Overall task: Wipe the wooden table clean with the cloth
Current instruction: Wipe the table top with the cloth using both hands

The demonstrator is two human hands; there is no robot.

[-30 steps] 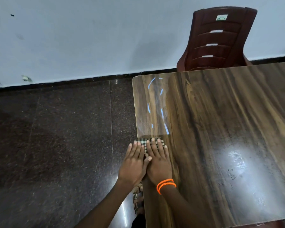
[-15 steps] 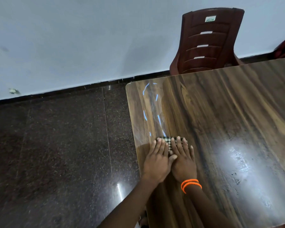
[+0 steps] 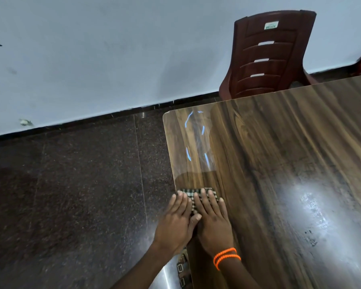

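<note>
A glossy wooden table (image 3: 279, 163) fills the right half of the head view. At its left edge lies a small checked cloth (image 3: 191, 192), mostly covered by both hands. My left hand (image 3: 176, 222) presses flat on the cloth's left part, partly over the table edge. My right hand (image 3: 213, 220), with orange bands on the wrist, presses flat on the cloth's right part, fingers straight. Blue marks (image 3: 196, 138) show on the tabletop beyond the cloth.
A dark red plastic chair (image 3: 267, 55) stands at the table's far side against a pale wall. Dark polished stone floor (image 3: 71, 195) lies left of the table. A sandalled foot (image 3: 182, 268) shows below the hands. Dark specks (image 3: 310, 236) sit in the glare at right.
Both hands slid with the cloth to the right half a second ago, then back to the table's left edge now. The camera view shifted as well.
</note>
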